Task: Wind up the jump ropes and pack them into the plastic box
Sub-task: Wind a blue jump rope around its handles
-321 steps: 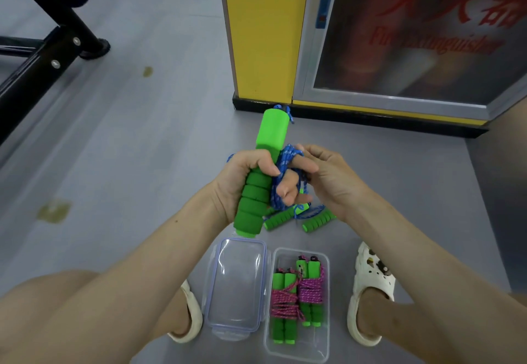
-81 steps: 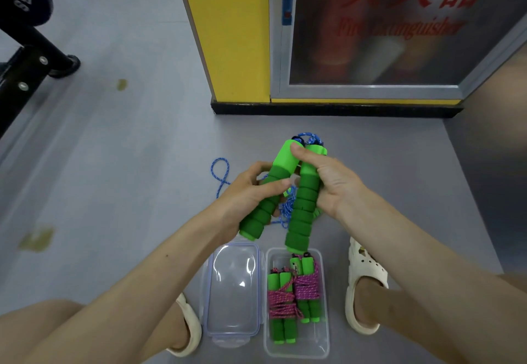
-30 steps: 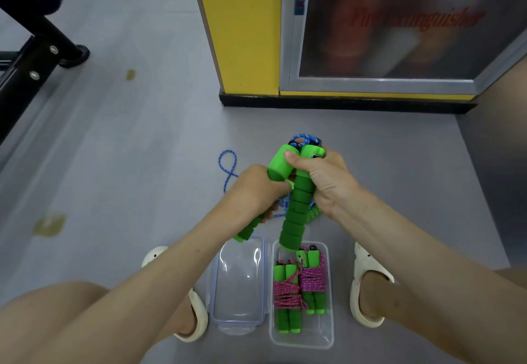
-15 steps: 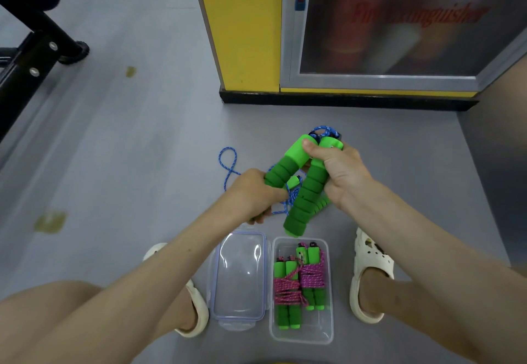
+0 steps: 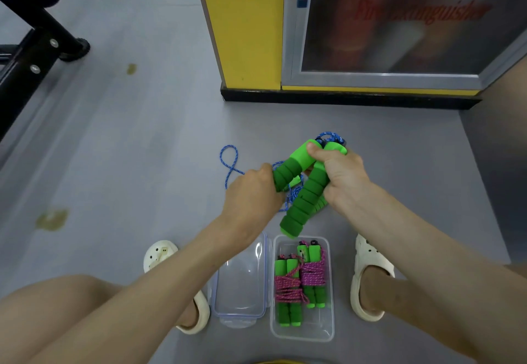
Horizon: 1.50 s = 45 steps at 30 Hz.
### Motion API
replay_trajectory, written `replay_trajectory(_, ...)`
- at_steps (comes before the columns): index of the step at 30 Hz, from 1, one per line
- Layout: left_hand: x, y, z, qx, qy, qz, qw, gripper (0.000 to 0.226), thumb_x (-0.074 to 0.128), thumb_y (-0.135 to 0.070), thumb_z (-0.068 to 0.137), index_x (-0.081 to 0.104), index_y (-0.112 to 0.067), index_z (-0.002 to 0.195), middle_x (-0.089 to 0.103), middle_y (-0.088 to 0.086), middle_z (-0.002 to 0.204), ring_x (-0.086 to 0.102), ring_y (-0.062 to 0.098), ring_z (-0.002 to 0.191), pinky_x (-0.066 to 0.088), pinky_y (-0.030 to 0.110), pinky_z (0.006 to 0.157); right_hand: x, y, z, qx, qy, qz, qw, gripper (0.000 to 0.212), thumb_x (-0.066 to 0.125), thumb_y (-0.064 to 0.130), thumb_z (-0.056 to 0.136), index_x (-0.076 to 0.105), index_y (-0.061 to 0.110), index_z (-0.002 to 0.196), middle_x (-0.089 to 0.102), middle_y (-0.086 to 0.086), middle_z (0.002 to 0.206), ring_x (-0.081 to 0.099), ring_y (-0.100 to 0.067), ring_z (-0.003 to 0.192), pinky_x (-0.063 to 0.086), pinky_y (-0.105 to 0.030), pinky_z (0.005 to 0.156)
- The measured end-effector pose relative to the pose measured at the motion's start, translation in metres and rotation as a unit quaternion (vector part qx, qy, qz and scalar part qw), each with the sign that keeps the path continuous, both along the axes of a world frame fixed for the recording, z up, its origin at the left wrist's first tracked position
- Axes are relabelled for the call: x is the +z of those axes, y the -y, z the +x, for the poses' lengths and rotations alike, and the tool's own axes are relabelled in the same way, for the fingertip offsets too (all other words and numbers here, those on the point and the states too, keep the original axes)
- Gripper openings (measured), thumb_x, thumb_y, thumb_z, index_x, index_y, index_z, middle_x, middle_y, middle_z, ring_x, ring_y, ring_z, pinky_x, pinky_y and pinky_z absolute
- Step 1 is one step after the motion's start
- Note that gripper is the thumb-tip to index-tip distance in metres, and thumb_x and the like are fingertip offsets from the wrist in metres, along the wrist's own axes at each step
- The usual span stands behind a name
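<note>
Blue braided jump rope with green foam handles (image 5: pixel 302 195) hangs above the grey floor (image 5: pixel 142 150) — the right hand (image 5: pixel 342 181) curls its fingers over both handle tops, pinching them together, probably so the cord can be wound round the pair. The left hand (image 5: pixel 251 195) grips one handle's lower end (loose cord (image 5: pixel 229 161) trails on the floor). Both forearms reach forward over the clear plastic box (image 5: pixel 302 336), where two pink-corded ropes (image 5: pixel 296 284) already lie.

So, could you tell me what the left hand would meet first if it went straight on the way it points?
Probably the right hand, whose fingers hold the top of the green foam handle that the left hand grips; depth is unclear.
</note>
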<state>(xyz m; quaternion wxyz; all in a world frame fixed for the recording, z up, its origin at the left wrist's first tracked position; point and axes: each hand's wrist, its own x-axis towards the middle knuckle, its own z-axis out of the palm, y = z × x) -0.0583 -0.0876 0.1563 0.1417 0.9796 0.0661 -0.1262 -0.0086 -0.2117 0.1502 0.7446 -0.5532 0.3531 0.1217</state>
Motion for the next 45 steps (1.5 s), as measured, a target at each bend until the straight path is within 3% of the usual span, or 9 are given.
replay_trajectory(6, -0.005, 0.002, 0.003, -0.053, 0.093, 0.078, 0.991, 0.019, 0.050, -0.019, 0.089, 0.032, -0.015, 0.089, 0.062, 0.009, 0.089, 0.061, 0.034, 0.081, 0.027, 0.032, 0.052, 0.006, 0.000, 0.005, -0.017, -0.012, 0.031, 0.999, 0.031, 0.077, 0.011, 0.076, 0.054, 0.009, 0.097, 0.062, -0.015, 0.095, 0.064, -0.032, 0.085, 0.055, -0.054, 0.076)
replay_trajectory(10, -0.004, -0.008, 0.014, 0.022, 0.008, -0.056, 0.998, 0.024, 0.063, -0.027, 0.079, 0.044, -0.013, 0.084, 0.057, 0.006, 0.079, 0.053, 0.029, 0.071, 0.038, 0.030, 0.059, 0.006, 0.005, 0.005, 0.022, -0.025, 0.087, 0.996, 0.051, 0.077, 0.013, 0.076, 0.053, 0.001, 0.120, 0.066, -0.019, 0.100, 0.068, -0.030, 0.082, 0.057, -0.047, 0.072)
replay_trajectory(14, -0.002, -0.020, 0.027, 0.188, -0.089, -0.342, 0.916, 0.013, 0.062, -0.012, 0.082, 0.052, -0.011, 0.075, 0.052, 0.007, 0.059, 0.046, 0.019, 0.040, 0.036, 0.018, 0.041, 0.006, 0.010, 0.006, 0.034, -0.029, 0.143, 0.989, 0.021, 0.067, 0.023, 0.086, 0.058, 0.005, 0.092, 0.063, -0.026, 0.111, 0.065, -0.033, 0.098, 0.050, -0.043, 0.093)
replay_trajectory(21, 0.007, -0.018, 0.018, 0.058, -0.258, -0.450, 0.853, 0.012, 0.067, -0.019, 0.083, 0.062, -0.011, 0.091, 0.060, -0.004, 0.060, 0.052, 0.013, 0.053, 0.040, 0.024, 0.056, 0.018, 0.004, -0.001, 0.164, -0.011, 0.216, 0.963, 0.042, 0.072, 0.045, 0.067, 0.070, 0.011, 0.092, 0.051, -0.006, 0.075, 0.050, -0.021, 0.070, 0.053, -0.036, 0.074)
replay_trajectory(26, 0.009, -0.017, 0.021, 0.063, -0.142, -0.449, 0.880, 0.014, 0.052, -0.012, 0.095, 0.059, -0.015, 0.107, 0.063, -0.001, 0.092, 0.060, 0.008, 0.077, 0.049, 0.019, 0.065, 0.014, 0.007, 0.001, 0.143, -0.024, 0.143, 0.979, 0.039, 0.068, 0.049, 0.078, 0.069, 0.011, 0.088, 0.055, -0.007, 0.067, 0.055, -0.022, 0.075, 0.049, -0.043, 0.093)
replay_trajectory(30, 0.019, -0.010, 0.019, 0.095, -0.150, -0.526, 0.832, 0.031, 0.046, -0.045, 0.096, 0.068, -0.022, 0.095, 0.070, -0.005, 0.082, 0.062, 0.008, 0.076, 0.049, 0.020, 0.070, 0.011, 0.004, -0.002, 0.164, -0.014, 0.092, 0.982, 0.040, 0.069, 0.051, 0.077, 0.070, 0.013, 0.089, 0.067, -0.014, 0.092, 0.065, -0.028, 0.089, 0.051, -0.047, 0.090)
replay_trajectory(34, 0.023, -0.007, 0.012, 0.097, -0.248, -0.572, 0.776, 0.022, 0.057, -0.031, 0.092, 0.064, -0.011, 0.099, 0.069, 0.004, 0.082, 0.067, 0.014, 0.071, 0.055, 0.028, 0.067, 0.010, 0.000, -0.005, 0.201, 0.000, 0.082, 0.976, 0.053, 0.072, 0.057, 0.058, 0.070, 0.013, 0.088, 0.066, -0.012, 0.090, 0.062, -0.028, 0.091, 0.052, -0.044, 0.090)
replay_trajectory(38, 0.026, -0.011, 0.012, 0.167, -0.310, -0.647, 0.677, 0.026, 0.045, -0.029, 0.091, 0.057, -0.008, 0.083, 0.060, 0.006, 0.069, 0.059, 0.016, 0.053, 0.053, 0.026, 0.050, 0.018, 0.004, -0.001, 0.223, 0.020, 0.119, 0.967, 0.032, 0.065, 0.045, 0.077, 0.062, 0.014, 0.082, 0.060, -0.002, 0.068, 0.055, -0.018, 0.064, 0.044, -0.030, 0.064)
replay_trajectory(45, 0.025, -0.015, 0.009, 0.069, -0.373, -0.546, 0.747, 0.027, 0.061, -0.008, 0.085, 0.058, -0.015, 0.059, 0.045, 0.002, 0.049, 0.035, 0.009, 0.033, 0.033, 0.017, 0.038, 0.011, -0.005, -0.008, 0.279, 0.027, 0.000, 0.960, 0.022, 0.067, 0.032, 0.081, 0.062, 0.012, 0.075, 0.061, -0.004, 0.065, 0.058, -0.017, 0.061, 0.049, -0.027, 0.063)
